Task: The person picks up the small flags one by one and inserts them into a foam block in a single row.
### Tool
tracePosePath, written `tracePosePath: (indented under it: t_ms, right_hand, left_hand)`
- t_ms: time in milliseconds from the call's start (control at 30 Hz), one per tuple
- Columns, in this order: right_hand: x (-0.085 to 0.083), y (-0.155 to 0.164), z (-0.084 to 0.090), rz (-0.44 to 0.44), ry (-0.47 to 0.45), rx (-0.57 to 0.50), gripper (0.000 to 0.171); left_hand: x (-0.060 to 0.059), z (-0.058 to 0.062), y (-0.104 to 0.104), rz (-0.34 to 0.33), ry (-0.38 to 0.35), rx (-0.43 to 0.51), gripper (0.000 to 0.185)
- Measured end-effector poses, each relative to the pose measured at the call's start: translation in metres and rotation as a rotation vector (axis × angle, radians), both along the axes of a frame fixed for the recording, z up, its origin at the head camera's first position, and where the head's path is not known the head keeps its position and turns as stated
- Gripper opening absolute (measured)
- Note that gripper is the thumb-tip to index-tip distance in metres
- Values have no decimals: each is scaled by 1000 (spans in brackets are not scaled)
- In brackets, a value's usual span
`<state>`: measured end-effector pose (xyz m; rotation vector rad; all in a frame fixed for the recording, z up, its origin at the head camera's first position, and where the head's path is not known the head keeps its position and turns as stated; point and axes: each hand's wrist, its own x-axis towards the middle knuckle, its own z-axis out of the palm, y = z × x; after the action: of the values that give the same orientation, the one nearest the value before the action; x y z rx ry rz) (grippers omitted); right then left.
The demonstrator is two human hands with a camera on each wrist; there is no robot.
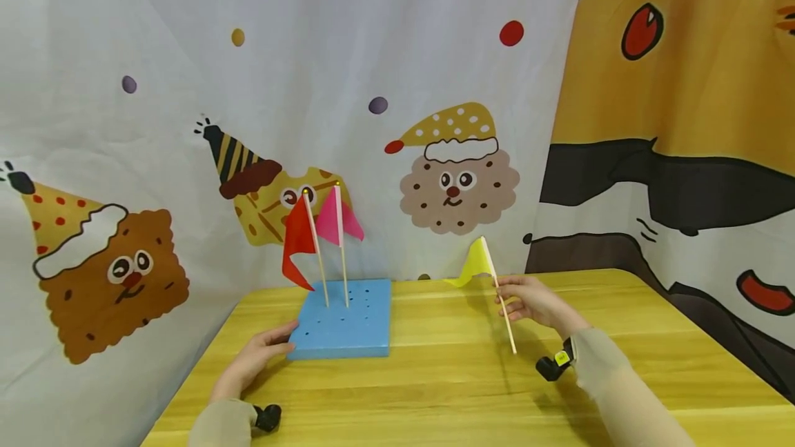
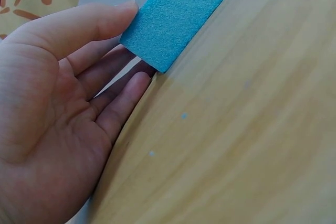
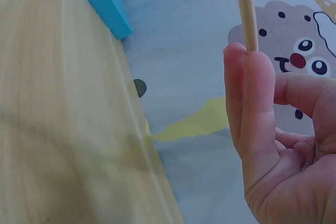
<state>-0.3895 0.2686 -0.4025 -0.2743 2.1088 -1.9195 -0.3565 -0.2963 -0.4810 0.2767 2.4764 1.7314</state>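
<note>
Pinched in the right hand [image 1: 528,302]: a yellow paper flag on a thin wooden stick [image 1: 491,274], held above the yellow wooden worktop [image 1: 447,378] towards its far right, stick tilted, flag end up. Well to its left, near the far left edge, lay the blue foam block with holes [image 1: 344,330]. Rested open against its near-left corner, the left hand [image 1: 257,354]. Stood upright in it, a red flag [image 1: 299,240] and a pink flag [image 1: 338,223].
</note>
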Motion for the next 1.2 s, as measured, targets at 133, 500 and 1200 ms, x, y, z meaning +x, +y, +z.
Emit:
tracePosePath:
  t_ms: [133,500,1200]
  right_hand:
    - [3,-3,10,-14,13,25,46]
    - [6,-18,38,14,75,32,44]
    - [3,-90,36,10,238,82,46]
  left_hand:
    - [1,2,0,6,-9,-10,61]
    - [0,3,-1,8,-4,-18,62]
    - [-1,-2,-2,-5,26,-1,60]
